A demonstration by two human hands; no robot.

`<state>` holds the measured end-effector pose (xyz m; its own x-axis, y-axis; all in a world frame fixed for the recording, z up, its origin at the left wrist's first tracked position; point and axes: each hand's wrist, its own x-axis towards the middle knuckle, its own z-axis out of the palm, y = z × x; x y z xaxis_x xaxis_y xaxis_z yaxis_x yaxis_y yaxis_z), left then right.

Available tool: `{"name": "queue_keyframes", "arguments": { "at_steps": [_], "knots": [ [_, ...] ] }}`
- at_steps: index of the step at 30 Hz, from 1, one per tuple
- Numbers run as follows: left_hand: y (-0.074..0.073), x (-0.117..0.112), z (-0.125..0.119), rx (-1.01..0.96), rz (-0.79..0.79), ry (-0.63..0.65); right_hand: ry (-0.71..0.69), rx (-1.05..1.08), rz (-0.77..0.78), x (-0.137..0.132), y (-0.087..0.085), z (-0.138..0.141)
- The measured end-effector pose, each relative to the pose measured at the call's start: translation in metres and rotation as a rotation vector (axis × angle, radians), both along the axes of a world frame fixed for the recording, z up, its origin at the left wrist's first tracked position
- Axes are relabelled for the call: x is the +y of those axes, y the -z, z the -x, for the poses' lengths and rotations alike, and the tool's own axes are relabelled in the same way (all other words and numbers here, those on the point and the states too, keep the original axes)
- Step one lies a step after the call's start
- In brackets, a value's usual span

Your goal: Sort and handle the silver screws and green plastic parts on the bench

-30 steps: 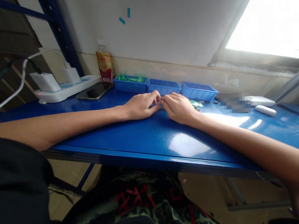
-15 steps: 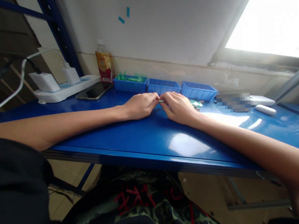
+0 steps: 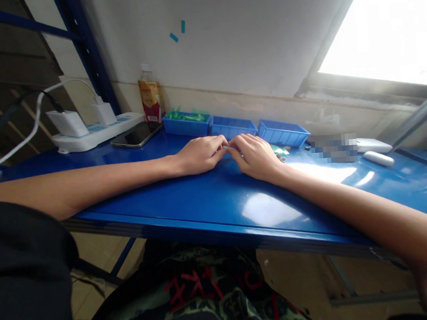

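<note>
Fingertip to fingertip, my left hand [image 3: 201, 154] and my right hand [image 3: 252, 155] meet over the blue tabletop [image 3: 187, 196]. Between them they pinch a small, thin, pale metallic-looking piece [image 3: 226, 147], mostly covered by the fingers, so its kind does not show. Both hands are closed on it. Just beyond my right hand lie a small green-and-clear packet [image 3: 280, 150] and some little dark bits, partly hidden behind the hand. Behind my hands stand a middle blue bin [image 3: 233, 125] and a right blue bin [image 3: 284, 133].
A left blue bin [image 3: 186, 127] holds green packets. A drink bottle [image 3: 151, 96], a phone [image 3: 137, 135] and a white power strip [image 3: 98, 131] with chargers stand at the left. At the right lie a blurred-out item [image 3: 333, 147] and a white oval case [image 3: 378, 158].
The small piece now sits at a slightly different angle and shows less between the fingertips. The whole view has shifted slightly; my hands stay together.
</note>
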<state>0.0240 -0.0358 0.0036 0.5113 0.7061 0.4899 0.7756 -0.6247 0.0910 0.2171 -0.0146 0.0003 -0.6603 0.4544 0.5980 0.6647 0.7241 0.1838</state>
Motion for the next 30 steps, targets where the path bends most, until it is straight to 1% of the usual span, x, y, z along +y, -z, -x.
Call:
{"name": "queue_keyframes", "arguments": {
  "at_steps": [3, 8, 14, 19, 22, 26, 30],
  "knots": [
    [0.0002, 0.0005, 0.0003, 0.033, -0.017, -0.020, -0.037, 0.034, 0.012, -0.0009, 0.0000, -0.0005],
    [-0.0007, -0.0002, 0.0002, 0.033, -0.009, -0.032, -0.045, 0.021, -0.019, -0.0015, -0.0005, -0.0007],
    [-0.0012, -0.0015, -0.0005, -0.028, 0.016, -0.003, -0.001, 0.000, -0.073, -0.0001, 0.0004, -0.0002],
    [0.0014, 0.0012, 0.0012, -0.072, -0.021, 0.023, 0.016, -0.014, -0.087, 0.0003, 0.0009, 0.0002],
    [0.0016, 0.0020, 0.0016, -0.055, -0.031, 0.019, 0.016, -0.023, -0.075, -0.0005, 0.0003, 0.0001],
    [0.0006, 0.0017, 0.0015, -0.018, -0.039, -0.019, -0.018, 0.012, -0.042, -0.0025, -0.0009, -0.0004],
    [0.0002, 0.0015, 0.0015, 0.013, -0.061, -0.026, -0.036, 0.026, -0.046, -0.0041, -0.0015, -0.0002]
  ]
}}
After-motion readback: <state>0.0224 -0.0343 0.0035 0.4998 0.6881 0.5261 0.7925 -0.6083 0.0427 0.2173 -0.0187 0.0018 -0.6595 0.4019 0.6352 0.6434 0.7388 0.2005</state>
